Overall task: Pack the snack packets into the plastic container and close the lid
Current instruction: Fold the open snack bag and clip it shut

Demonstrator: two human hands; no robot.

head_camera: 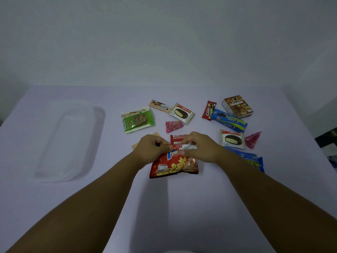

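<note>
Both hands — left hand (152,147) & right hand (197,146) — grip pinching red chip bag (173,164) top at frame center, prob. to lift toward container (70,141) at left.

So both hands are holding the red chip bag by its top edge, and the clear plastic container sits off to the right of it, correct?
Not quite. The head view shows the clear plastic container on the left of the red chip bag, not the right. The left hand and right hand do hold its top edge.
</note>
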